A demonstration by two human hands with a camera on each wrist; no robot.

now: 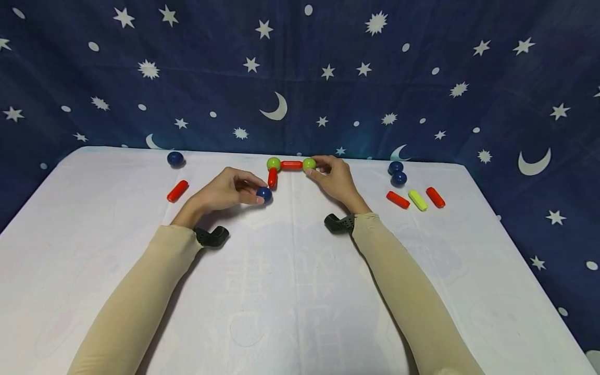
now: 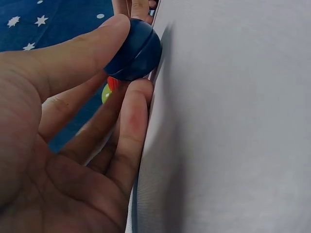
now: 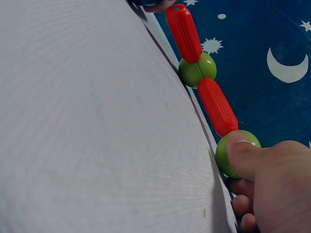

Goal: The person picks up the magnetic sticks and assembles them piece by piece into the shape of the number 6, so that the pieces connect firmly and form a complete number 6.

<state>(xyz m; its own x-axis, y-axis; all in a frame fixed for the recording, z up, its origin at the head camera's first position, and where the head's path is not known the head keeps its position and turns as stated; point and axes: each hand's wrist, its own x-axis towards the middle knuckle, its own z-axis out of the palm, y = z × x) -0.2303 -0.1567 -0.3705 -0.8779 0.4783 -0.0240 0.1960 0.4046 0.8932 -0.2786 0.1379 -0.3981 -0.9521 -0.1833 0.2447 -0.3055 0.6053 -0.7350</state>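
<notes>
Tight side is the far edge: the white-covered counter [image 1: 262,323] ends just behind the joined parts, starry blue curtain [image 1: 300,62] right past it. Left green ball [image 1: 274,163], middle red rod [image 1: 291,165] and right green ball [image 1: 309,164] sit in line along that edge. Second red rod [image 1: 273,178] runs off the left green ball toward the person. Room to move is the near side, broad stretch of white between the forearms.

Loose parts flank it, well apart from the line. Left: lone blue ball [image 1: 175,159] near the far edge, loose red rod [image 1: 177,191] below it. Right: pair of blue balls [image 1: 399,179] close together, then inner red rod [image 1: 398,200], yellow rod [image 1: 417,200], outer red rod [image 1: 436,197].

Hands: left hand [image 1: 228,190] pinches the held blue ball [image 1: 264,195] between thumb and fingers, low over the counter, just beside the second red rod's free end. Can't tell if they touch. Right hand [image 1: 335,179] grips the right green ball, thumb laid on it, fingers bent on the other side.
</notes>
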